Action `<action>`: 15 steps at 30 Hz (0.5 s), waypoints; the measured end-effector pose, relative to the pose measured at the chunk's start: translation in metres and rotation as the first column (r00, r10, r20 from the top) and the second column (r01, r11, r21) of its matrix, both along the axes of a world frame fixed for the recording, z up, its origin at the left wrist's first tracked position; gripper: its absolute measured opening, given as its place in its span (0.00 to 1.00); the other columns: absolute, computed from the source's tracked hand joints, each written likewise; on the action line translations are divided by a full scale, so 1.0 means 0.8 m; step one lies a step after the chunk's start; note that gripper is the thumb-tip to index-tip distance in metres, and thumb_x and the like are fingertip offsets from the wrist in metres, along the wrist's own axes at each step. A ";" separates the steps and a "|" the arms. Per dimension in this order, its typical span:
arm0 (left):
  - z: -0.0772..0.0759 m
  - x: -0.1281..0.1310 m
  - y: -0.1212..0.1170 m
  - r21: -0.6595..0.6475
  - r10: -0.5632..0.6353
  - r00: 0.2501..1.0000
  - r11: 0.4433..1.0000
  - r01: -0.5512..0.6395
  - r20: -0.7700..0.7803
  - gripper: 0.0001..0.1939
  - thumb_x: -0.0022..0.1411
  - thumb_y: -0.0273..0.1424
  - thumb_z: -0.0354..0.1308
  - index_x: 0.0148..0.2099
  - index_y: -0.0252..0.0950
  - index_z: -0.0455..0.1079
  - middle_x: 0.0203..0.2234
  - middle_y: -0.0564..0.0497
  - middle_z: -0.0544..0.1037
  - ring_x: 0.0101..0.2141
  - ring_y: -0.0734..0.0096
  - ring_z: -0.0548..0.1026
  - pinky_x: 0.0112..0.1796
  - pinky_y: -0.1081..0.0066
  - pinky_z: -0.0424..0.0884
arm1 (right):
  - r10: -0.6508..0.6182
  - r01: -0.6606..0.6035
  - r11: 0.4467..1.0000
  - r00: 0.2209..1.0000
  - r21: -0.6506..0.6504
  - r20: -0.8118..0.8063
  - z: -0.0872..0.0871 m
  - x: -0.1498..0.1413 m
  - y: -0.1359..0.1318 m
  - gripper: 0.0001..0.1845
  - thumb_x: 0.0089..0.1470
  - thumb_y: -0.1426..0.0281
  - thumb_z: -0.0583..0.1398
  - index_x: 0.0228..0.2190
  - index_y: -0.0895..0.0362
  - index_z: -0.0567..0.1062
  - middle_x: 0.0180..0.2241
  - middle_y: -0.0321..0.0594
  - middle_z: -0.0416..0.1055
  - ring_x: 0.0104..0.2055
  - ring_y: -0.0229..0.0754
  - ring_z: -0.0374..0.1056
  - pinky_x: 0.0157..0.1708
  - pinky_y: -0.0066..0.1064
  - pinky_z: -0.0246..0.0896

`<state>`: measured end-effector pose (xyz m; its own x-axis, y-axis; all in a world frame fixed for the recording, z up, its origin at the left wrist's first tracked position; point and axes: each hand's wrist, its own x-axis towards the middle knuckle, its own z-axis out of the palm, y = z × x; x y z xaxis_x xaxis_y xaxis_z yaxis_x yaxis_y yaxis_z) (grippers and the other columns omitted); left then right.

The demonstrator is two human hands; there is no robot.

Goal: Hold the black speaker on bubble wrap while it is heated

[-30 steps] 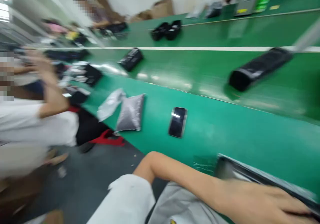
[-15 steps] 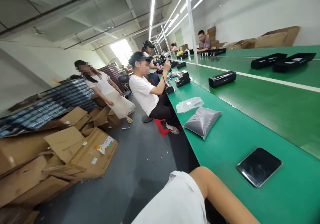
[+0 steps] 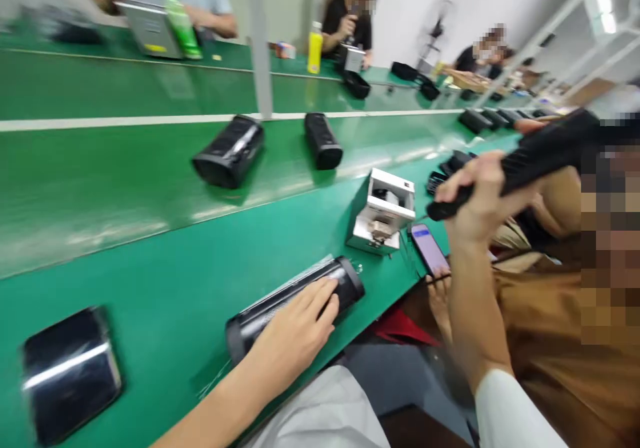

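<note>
Left hand (image 3: pixel 295 331): lies palm down with fingers loosely draped over the wrapped cylinder (image 3: pixel 265 311), not closed around it, seemingly to stop it rolling
Wrapped cylinder: on its side at the near edge of the green table (image 3: pixel 165 268), angled towards the white box (image 3: pixel 383 215)
Right hand (image 3: pixel 475 198): raised and clenched round the lower end of a black tube (image 3: pixel 545 147), held up beside a co-worker's hand (image 3: pixel 553 201)
Phone (image 3: pixel 430 248): flat at the table edge, screen up, next to the white box
Belt (image 3: pixel 100 168): carries two black cylinders (image 3: pixel 230 151) lying apart
</note>
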<state>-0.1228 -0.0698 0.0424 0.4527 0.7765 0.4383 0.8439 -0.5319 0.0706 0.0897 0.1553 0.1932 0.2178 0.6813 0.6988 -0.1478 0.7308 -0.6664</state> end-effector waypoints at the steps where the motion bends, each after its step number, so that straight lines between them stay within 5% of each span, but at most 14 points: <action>1: 0.001 -0.005 -0.001 0.024 -0.016 1.000 1.000 0.016 -0.014 0.17 0.78 0.27 0.51 0.61 0.24 0.71 0.64 0.32 0.75 0.63 0.44 0.76 0.61 0.50 0.76 | -0.056 0.055 0.998 0.998 0.026 0.035 0.000 0.007 0.002 0.18 0.57 0.59 0.71 0.33 0.51 0.68 0.28 0.28 0.67 0.17 0.29 0.59 0.15 0.26 0.55; 8: 0.019 -0.002 -0.009 0.045 -0.034 0.998 0.998 0.036 -0.047 0.17 0.80 0.26 0.47 0.60 0.25 0.73 0.63 0.33 0.77 0.62 0.44 0.78 0.58 0.50 0.81 | 0.033 -0.036 0.999 0.989 0.020 0.141 -0.023 -0.038 0.008 0.19 0.60 0.61 0.69 0.49 0.49 0.70 0.27 0.24 0.64 0.15 0.31 0.60 0.14 0.27 0.57; 12: 0.015 -0.003 -0.006 0.079 -0.047 0.999 0.996 0.049 -0.027 0.18 0.80 0.26 0.46 0.60 0.24 0.73 0.62 0.33 0.78 0.62 0.45 0.78 0.58 0.52 0.81 | 0.056 -0.045 0.996 0.985 -0.073 0.162 -0.040 -0.040 -0.006 0.26 0.57 0.61 0.69 0.53 0.47 0.68 0.25 0.22 0.63 0.13 0.31 0.56 0.13 0.28 0.58; 15: 0.013 -0.001 -0.009 0.070 -0.031 0.999 0.997 0.032 -0.010 0.18 0.80 0.26 0.45 0.60 0.23 0.73 0.62 0.32 0.77 0.63 0.46 0.77 0.61 0.53 0.78 | 0.120 -0.095 0.983 0.980 -0.156 0.159 -0.032 -0.040 -0.028 0.24 0.55 0.66 0.69 0.51 0.48 0.70 0.25 0.22 0.64 0.13 0.33 0.58 0.12 0.28 0.58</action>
